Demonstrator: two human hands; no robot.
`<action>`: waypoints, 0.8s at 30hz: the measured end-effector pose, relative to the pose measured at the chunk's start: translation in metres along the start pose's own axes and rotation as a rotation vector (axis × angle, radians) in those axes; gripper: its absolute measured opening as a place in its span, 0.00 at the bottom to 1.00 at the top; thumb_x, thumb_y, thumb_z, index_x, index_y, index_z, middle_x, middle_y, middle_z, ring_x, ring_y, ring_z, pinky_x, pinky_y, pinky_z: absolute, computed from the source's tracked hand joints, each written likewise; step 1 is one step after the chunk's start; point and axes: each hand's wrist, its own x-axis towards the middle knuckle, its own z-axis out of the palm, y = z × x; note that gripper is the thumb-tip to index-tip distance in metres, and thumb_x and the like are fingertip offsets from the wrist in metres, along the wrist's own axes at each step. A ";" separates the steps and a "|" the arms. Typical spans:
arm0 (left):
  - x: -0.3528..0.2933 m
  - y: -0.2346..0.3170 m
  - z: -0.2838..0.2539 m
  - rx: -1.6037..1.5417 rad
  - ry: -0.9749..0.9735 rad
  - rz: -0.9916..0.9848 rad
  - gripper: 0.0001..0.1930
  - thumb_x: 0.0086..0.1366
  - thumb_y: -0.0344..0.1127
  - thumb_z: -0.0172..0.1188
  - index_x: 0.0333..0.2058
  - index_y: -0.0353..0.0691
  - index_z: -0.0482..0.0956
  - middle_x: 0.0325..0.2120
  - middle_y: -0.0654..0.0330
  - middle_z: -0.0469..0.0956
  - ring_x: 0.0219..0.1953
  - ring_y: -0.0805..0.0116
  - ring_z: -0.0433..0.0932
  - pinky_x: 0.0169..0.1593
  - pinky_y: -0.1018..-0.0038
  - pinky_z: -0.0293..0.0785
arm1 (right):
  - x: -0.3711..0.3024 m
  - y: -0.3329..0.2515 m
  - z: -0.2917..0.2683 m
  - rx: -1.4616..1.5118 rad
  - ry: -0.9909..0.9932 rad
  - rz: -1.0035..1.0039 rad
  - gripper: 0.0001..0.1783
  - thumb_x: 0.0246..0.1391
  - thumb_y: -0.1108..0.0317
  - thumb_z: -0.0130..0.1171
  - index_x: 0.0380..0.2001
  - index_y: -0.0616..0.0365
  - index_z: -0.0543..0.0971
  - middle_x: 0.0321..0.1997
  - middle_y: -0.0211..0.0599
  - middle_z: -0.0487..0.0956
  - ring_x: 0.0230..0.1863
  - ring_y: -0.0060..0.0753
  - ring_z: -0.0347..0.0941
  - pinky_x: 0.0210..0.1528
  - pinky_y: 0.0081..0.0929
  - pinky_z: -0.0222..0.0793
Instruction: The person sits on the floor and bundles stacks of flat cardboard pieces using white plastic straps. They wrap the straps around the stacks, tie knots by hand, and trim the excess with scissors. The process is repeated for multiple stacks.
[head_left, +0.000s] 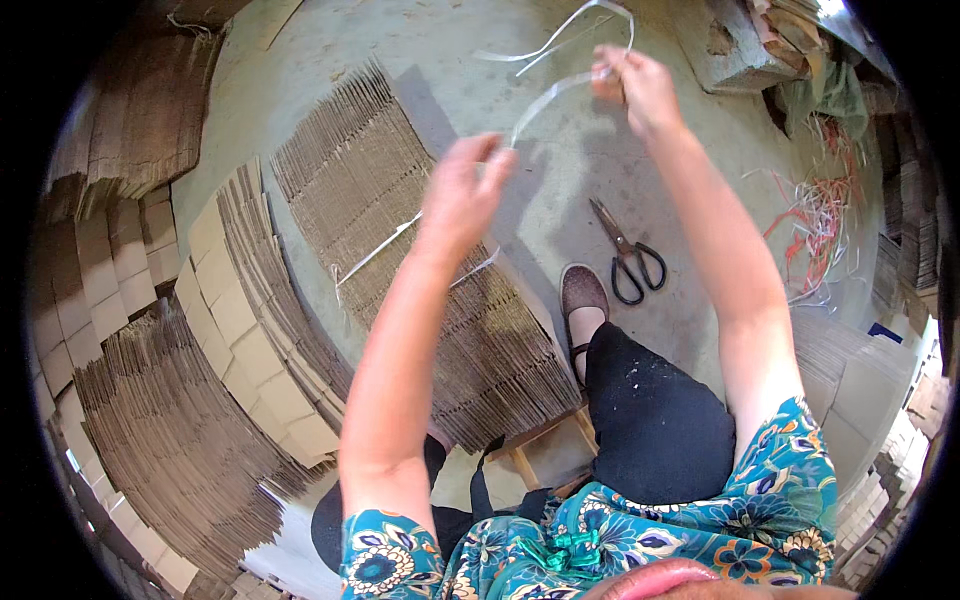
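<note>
A white plastic strap (548, 98) runs between my two raised hands, with its loose loop trailing up past the right one. My left hand (466, 190) pinches one part of it above the far end of a stack of folded cardboard (370, 190). Farther off and to the right, my right hand (632, 88) is closed on another part of the strap; its fingers are slightly blurred. Around the cardboard stack lies a separate white tie (380, 247). A pair of black-handled scissors (628, 255) rests on the floor beside my shoe.
More stacked cardboard (180, 430) stands at the left, with a bundle (130, 110) behind it. Tangled red and white straps (825, 205) lie on the floor at the right. A wooden stool (545, 455) is partly visible between my legs. A pale block (735, 50) sits at the far right.
</note>
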 end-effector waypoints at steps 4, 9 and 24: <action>-0.033 -0.054 -0.043 0.042 0.517 -0.079 0.16 0.64 0.39 0.52 0.46 0.37 0.74 0.43 0.56 0.75 0.46 0.67 0.72 0.51 0.73 0.65 | 0.068 0.017 -0.030 -0.199 0.335 0.107 0.28 0.50 0.60 0.61 0.50 0.67 0.68 0.37 0.44 0.78 0.33 0.30 0.77 0.34 0.24 0.73; -0.157 -0.186 -0.120 0.186 0.893 -0.531 0.18 0.64 0.41 0.51 0.47 0.36 0.73 0.43 0.55 0.75 0.46 0.66 0.71 0.50 0.73 0.65 | 0.002 0.103 -0.007 -0.835 0.071 -0.017 0.34 0.46 0.57 0.64 0.53 0.61 0.66 0.42 0.45 0.77 0.41 0.39 0.75 0.44 0.32 0.70; -0.237 -0.242 -0.030 -1.473 0.499 -1.142 0.27 0.61 0.56 0.49 0.50 0.41 0.71 0.44 0.53 0.75 0.44 0.56 0.74 0.48 0.63 0.69 | -0.166 0.210 0.081 -0.779 -0.410 0.484 0.38 0.55 0.38 0.37 0.38 0.67 0.77 0.41 0.59 0.76 0.46 0.54 0.72 0.48 0.41 0.64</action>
